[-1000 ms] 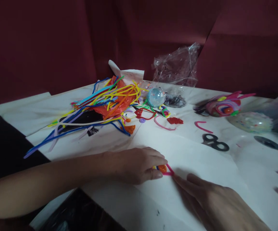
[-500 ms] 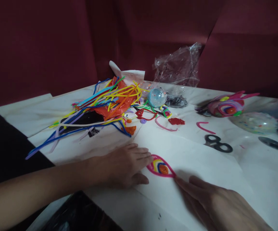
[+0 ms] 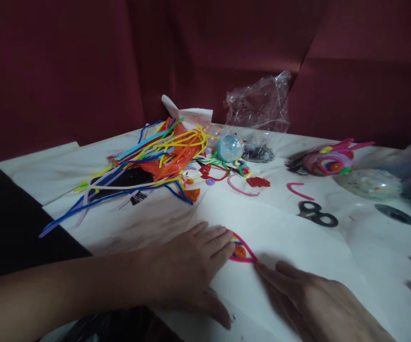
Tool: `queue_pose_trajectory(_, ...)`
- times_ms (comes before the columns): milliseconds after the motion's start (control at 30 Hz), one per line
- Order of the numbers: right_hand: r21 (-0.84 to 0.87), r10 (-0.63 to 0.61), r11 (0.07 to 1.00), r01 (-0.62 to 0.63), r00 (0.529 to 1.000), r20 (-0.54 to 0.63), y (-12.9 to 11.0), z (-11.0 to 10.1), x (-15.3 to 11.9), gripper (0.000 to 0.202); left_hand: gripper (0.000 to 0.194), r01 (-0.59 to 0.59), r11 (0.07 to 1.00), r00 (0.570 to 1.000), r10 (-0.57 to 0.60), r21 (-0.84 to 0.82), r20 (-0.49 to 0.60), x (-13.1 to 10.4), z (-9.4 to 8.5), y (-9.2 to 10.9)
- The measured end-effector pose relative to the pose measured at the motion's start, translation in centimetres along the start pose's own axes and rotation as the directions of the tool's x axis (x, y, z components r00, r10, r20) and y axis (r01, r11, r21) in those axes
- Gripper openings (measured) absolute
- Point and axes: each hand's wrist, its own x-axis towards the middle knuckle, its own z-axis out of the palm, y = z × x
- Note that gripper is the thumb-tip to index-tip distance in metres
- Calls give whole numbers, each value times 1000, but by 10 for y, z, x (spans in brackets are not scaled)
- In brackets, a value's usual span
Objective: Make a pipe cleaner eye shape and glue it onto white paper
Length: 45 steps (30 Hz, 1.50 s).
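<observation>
Lying flat on the near white paper (image 3: 291,237), the teardrop pipe-cleaner coil (image 3: 241,252) is again half covered: the left hand (image 3: 187,266), fingers spread, has slid back over it, while the right hand (image 3: 319,304), open, touches its tip.

Pink-rimmed teardrop shape (image 3: 241,251) with orange centre, white paper (image 3: 291,237)

Head camera looks forward-down, close over the table (image 3: 291,237).
</observation>
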Motion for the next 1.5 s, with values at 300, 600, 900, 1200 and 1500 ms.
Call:
queue_pose_trajectory(300, 29, -2, 1000, -1, 991, 131, -2, -8, 7, 36, 95, 7, 1000, 1000, -8, 29, 9, -2, 2, 1)
queue_pose_trajectory(600, 42, 2, 999, -7, 992, 128, 0, -6, 6, 38, 86, -115, 976, 975, 147, 185, -168, 20, 15, 10)
queue_pose_trajectory(900, -72, -9, 997, 22, 984, 180, 1, -7, 5, 40, 84, -135, 971, 972, 168, 197, -162, 24, 18, 4)
queue_pose_trajectory(1200, -122, -64, 990, 67, 997, 35, 2, -6, 1, 37, 86, -154, 968, 972, 184, 197, -145, 29, 19, 2)
queue_pose_trajectory(1500, -66, -38, 997, 34, 997, -69, 2, -4, -2, 29, 86, -158, 962, 972, 191, 221, -139, 26, 19, 3)
